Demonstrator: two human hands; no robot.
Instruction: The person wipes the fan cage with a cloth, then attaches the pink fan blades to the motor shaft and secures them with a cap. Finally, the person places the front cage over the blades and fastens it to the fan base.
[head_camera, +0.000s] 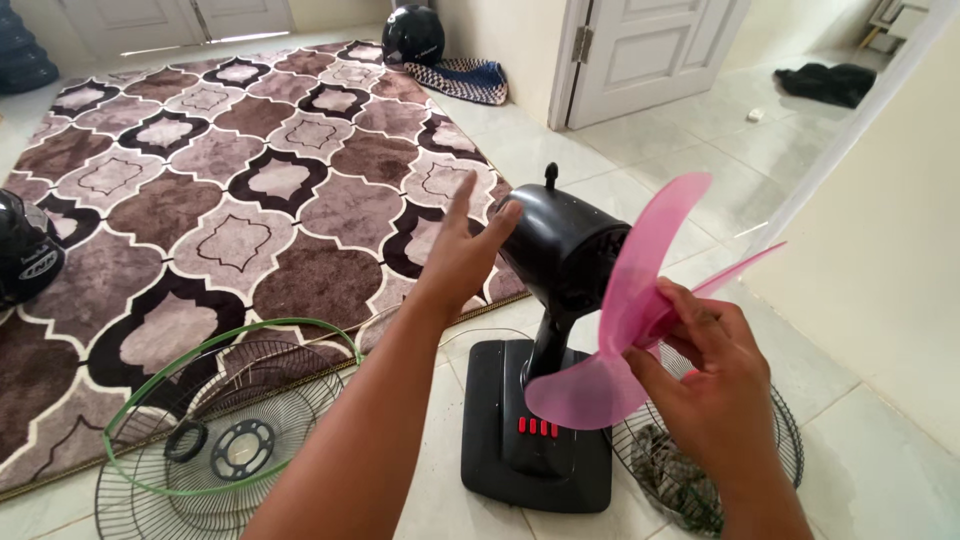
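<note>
Pink fan blade (640, 320) sits pinched in the right hand (715, 390), fingers clamped on its hub, blades fanning up and down. Nearby left, wire grille (215, 450) with green ring lies on the floor. Beyond, the left hand (462, 250), fingers apart, touches the black fan motor (565, 250); the patterned carpet (200, 180) lies farther.

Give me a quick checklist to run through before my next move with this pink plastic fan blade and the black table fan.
1. Right hand grips the pink plastic fan blade: ok.
2. Left hand steadies the black motor housing: ok, fingers rest against its side.
3. Black fan base flat on the tile floor: ok.
4. Blade seated fully on the shaft: cannot tell, the hub is hidden.
5. Wire grille with green rim out of the way: ok, it lies to the left.
6. Second wire grille clear of the base: not ok, it lies close beside it.
</note>
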